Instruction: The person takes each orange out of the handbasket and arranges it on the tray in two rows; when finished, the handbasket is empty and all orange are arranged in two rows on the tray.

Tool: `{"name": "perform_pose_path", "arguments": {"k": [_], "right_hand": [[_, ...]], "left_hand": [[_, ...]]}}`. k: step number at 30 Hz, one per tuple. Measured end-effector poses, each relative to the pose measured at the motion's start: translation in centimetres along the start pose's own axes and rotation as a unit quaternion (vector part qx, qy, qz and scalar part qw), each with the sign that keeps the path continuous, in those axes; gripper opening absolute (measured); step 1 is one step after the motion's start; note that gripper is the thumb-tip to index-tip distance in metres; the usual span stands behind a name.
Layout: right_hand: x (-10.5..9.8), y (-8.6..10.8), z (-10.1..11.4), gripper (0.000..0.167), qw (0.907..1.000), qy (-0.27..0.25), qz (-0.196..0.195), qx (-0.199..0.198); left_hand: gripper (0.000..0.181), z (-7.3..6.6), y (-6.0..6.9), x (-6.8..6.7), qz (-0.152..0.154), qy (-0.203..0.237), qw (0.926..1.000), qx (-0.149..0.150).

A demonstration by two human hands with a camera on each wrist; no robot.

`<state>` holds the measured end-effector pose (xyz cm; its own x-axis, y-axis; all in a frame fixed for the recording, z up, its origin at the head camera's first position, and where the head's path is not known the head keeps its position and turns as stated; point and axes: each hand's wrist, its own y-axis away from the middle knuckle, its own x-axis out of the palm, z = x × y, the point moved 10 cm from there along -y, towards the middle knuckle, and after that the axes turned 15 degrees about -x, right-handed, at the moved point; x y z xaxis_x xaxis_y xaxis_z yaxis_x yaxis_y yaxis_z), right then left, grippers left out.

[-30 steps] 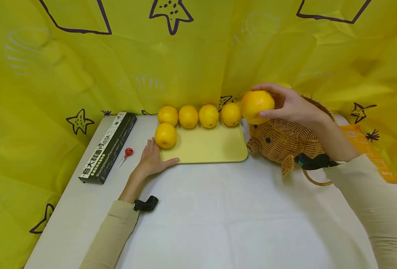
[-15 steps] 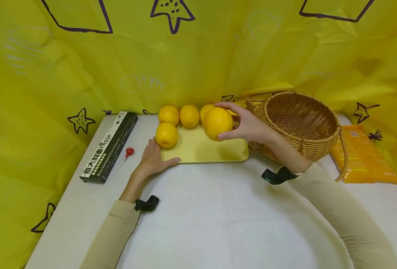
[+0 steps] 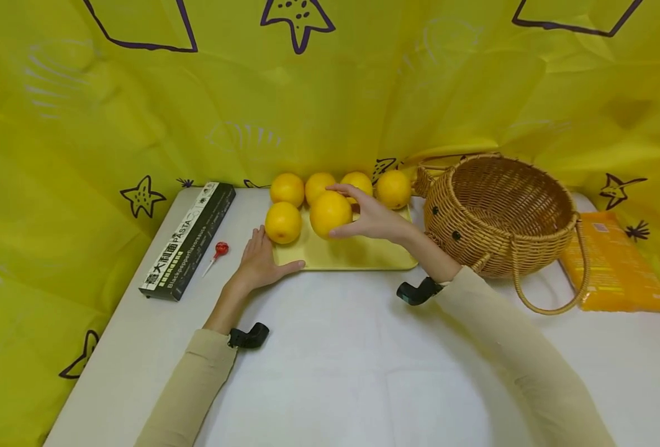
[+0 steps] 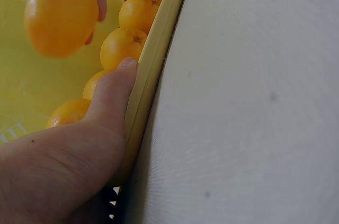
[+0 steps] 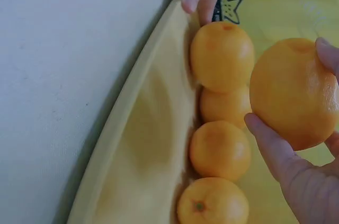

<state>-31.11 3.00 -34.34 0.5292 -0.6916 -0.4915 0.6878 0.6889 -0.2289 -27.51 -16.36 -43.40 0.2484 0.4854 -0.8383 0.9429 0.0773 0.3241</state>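
Observation:
My right hand (image 3: 379, 218) grips an orange (image 3: 330, 215) with thumb and fingers, holding it over the pale yellow tray (image 3: 369, 256). In the right wrist view the held orange (image 5: 293, 96) appears raised beside the others. Several oranges line the tray's back edge, the rightmost orange (image 3: 393, 189) among them. One more orange (image 3: 283, 223) sits in front of that row at the left end. Against the tray's front left corner rests my left hand (image 3: 258, 264), fingers straight beside the front left orange. Its thumb (image 4: 112, 91) lies along the tray's rim in the left wrist view.
A wicker animal-shaped basket (image 3: 475, 248) stands right of the tray, its handle hanging forward. Behind it lies an orange packet (image 3: 620, 267). To the left are a black pasta box (image 3: 190, 242) and a red lollipop (image 3: 221, 249). Yellow cloth (image 3: 330, 112) rises behind.
My right hand has carried the orange leftward from beside the basket, across the tray, to near the front left orange. The basket's opening came into sight. My left hand has stayed at the tray.

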Motion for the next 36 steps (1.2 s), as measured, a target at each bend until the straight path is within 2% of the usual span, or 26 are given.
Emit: {"name": "perform_pose_path", "arguments": {"k": [9,15,20,30,33,36], "right_hand": [[1.4,-1.9,-3.1,0.085,0.9999,0.002,-0.009,0.014],[2.2,-2.5,-3.9,0.087,0.9995,0.022,0.000,0.023],[2.6,-2.7,-4.2,0.088,0.9991,0.022,0.000,0.037],[3.0,-2.8,-4.3,0.086,0.9988,0.029,-0.003,0.039],[3.1,-2.6,-4.1,0.087,0.9983,0.042,0.005,0.040],[3.0,-2.0,-3.6,0.090,0.9964,0.080,0.014,0.024]], "left_hand": [[0.119,0.0,0.2,0.1,0.007,-0.002,1.0000,-0.002],[0.119,0.0,0.1,0.1,0.009,-0.002,1.0000,-0.003],[0.119,0.0,0.1,0.1,0.007,-0.001,1.0000,-0.002],[0.119,0.1,0.0,0.2,0.009,-0.005,0.9999,-0.002],[0.118,0.1,0.0,0.1,0.009,-0.006,0.9999,-0.002],[0.118,0.1,0.1,0.1,0.010,-0.003,0.9999,0.000]]}}
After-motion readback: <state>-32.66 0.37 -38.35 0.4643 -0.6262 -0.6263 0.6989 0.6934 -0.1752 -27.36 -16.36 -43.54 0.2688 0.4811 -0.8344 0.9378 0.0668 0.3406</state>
